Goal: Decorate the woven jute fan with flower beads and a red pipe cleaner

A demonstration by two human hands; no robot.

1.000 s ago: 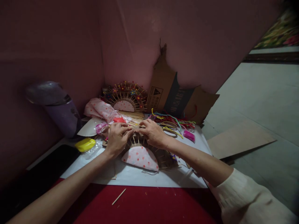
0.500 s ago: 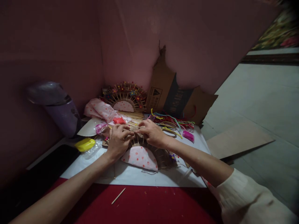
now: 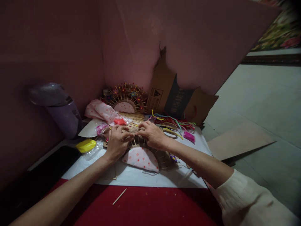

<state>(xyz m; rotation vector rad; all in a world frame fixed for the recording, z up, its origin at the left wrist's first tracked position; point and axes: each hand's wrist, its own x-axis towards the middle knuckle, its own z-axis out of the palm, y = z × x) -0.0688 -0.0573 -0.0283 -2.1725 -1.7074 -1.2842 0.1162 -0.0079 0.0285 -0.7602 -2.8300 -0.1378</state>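
A half-round craft piece lies on the white sheet, with a pale fabric half-circle [image 3: 140,158] dotted in red at its base. Thin sticks fan out from the fabric to a brown twine-like band [image 3: 134,129]. My left hand [image 3: 118,139] is on the left part of this band, its fingers bent and closed at the edge. From the right, my right hand [image 3: 151,134] meets it there, thumb and fingers pinched on the band. The fingertips of both hands nearly touch, and whatever small bit is between them is hidden. A purple flower [image 3: 173,158] shows on the piece's right side.
A similar decorated half-round piece [image 3: 125,97] leans at the back wall beside torn cardboard [image 3: 162,81]. Yellow clay [image 3: 86,145], red clay [image 3: 119,121], scissors [image 3: 169,133] and a magenta packet [image 3: 189,137] surround the work. A toothpick [image 3: 119,196] lies on the red surface; a purple bottle [image 3: 64,117] stands left.
Both hands stay at the twine band, with only small finger shifts; my left fingers have drawn slightly down and left. The craft piece keeps its place.
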